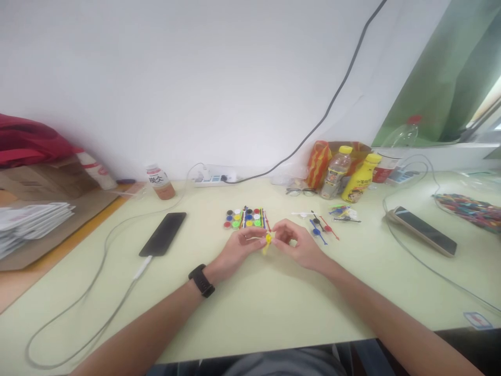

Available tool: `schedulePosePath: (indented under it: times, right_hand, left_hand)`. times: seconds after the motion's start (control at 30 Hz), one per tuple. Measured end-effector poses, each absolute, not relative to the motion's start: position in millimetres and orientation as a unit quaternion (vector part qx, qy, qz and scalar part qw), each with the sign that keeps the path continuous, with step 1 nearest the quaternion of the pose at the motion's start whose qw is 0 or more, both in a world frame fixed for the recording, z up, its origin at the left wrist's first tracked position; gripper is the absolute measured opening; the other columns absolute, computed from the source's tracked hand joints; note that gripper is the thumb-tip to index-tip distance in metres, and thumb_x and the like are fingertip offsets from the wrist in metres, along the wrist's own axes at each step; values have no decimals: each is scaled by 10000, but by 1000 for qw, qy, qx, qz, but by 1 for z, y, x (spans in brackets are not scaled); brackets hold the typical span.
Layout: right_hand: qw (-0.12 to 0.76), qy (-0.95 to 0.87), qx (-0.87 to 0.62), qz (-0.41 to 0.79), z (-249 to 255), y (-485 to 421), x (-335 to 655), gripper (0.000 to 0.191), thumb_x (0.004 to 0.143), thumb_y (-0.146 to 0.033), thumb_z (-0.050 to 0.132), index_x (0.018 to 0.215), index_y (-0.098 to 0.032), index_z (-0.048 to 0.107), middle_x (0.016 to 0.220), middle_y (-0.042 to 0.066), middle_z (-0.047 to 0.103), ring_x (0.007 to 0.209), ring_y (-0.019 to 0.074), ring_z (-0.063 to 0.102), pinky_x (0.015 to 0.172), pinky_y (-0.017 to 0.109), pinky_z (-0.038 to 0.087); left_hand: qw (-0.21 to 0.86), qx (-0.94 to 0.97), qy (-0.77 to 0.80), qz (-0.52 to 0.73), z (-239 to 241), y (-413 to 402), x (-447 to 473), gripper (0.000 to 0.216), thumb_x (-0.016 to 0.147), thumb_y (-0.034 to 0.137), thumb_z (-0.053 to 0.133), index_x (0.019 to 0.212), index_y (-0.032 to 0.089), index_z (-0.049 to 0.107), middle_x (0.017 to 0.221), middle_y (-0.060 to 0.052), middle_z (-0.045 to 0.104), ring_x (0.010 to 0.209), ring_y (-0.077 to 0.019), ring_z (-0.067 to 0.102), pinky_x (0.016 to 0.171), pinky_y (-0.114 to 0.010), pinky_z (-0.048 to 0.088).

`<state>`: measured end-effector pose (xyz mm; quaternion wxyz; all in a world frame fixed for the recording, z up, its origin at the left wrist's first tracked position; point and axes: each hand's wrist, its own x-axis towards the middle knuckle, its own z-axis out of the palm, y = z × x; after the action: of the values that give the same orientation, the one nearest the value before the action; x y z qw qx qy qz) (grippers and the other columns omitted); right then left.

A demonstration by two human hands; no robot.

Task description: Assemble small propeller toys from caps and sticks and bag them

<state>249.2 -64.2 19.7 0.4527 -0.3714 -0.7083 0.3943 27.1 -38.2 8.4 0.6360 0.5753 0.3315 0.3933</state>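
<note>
Both my hands meet over the middle of the table around a small yellow plastic spinner arrow (267, 241) with a round hub. The fingers of my left hand (239, 247) pinch it from the left; a dark watch band is on that wrist. From the other side my right hand (299, 244) grips the same piece, its fingers curled. Just beyond my hands lie coloured round discs (236, 218) in rows with thin coloured arrows (267, 220) beside them. Right of these, several disc-and-arrow pieces (316, 232) in blue, black, red and white lie loose.
A black phone (163, 235) with a white cable lies left, another phone (425, 231) right. Bottles (337, 172), glasses (301, 191) and a power strip (214, 176) stand along the wall. A multicoloured pile (472, 210) lies far right; cardboard and white stacks (35, 219) are left.
</note>
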Motion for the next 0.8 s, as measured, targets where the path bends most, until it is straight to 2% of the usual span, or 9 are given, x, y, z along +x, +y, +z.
schedulePosePath:
  times: [0.27,0.47,0.5,0.53,0.57,0.6,0.63,0.7,0.8]
  right_hand:
    - [439,-721,-373,386,17,-63,249,246,963,-394,635,1144,-231,600,832,7,654,685,149,575,648,297,481]
    - [469,-699,-391,372,21,-66,251,481,988,-446,588,1417,-263,470,851,-8,611,645,142,497,603,294,434]
    - [467,-695,-398,375,22,-66,252,418,994,-469,573,1351,-255,532,826,-10,598,632,142,483,595,295,418]
    - [454,-696,-403,383,23,-65,254,333,1008,-499,537,1192,-236,625,767,-11,574,611,141,466,586,299,399]
    - [434,-699,-406,398,24,-64,255,374,1025,-533,484,950,-215,666,685,-12,528,579,138,439,574,303,374]
    - [410,-703,-405,416,24,-63,257,513,1038,-565,431,715,-205,604,602,-15,461,544,134,402,563,308,348]
    - [390,-707,-401,432,25,-62,259,620,1043,-591,390,566,-207,486,542,-18,391,520,129,366,557,313,326]
    - [378,-714,-392,441,26,-60,261,678,1036,-624,379,497,-213,359,511,-22,328,514,126,330,561,316,307]
    - [406,-714,-392,415,28,-59,259,574,994,-626,496,605,-206,461,591,-20,419,571,131,375,574,300,325]
  left_hand:
    - [636,584,326,385,9,-39,28,318,833,367,837,1098,209,761,1216,-92,734,1134,-266,677,1015,-401,497]
    - [630,584,333,388,10,-39,28,327,838,379,830,1100,198,757,1175,-94,737,1068,-248,690,984,-392,515]
    - [631,584,333,387,10,-39,28,325,839,377,830,1100,198,756,1170,-91,737,1062,-243,691,984,-389,516]
    - [633,582,333,388,9,-39,27,323,839,376,831,1096,197,754,1168,-89,737,1056,-237,692,982,-386,518]
    - [634,578,335,389,9,-39,27,323,837,376,833,1093,196,753,1170,-88,735,1052,-233,693,981,-383,522]
    - [635,574,337,392,8,-38,27,325,832,378,837,1086,195,753,1173,-87,733,1048,-231,694,978,-382,525]
    - [636,569,340,395,8,-38,27,328,825,382,842,1078,193,753,1176,-88,730,1045,-230,695,976,-383,530]
    - [638,563,343,397,7,-38,27,342,814,394,848,1072,190,753,1170,-91,730,1038,-235,699,972,-394,537]
    - [631,571,345,395,7,-39,27,352,818,402,843,1082,190,749,1162,-93,730,1043,-244,701,980,-407,536]
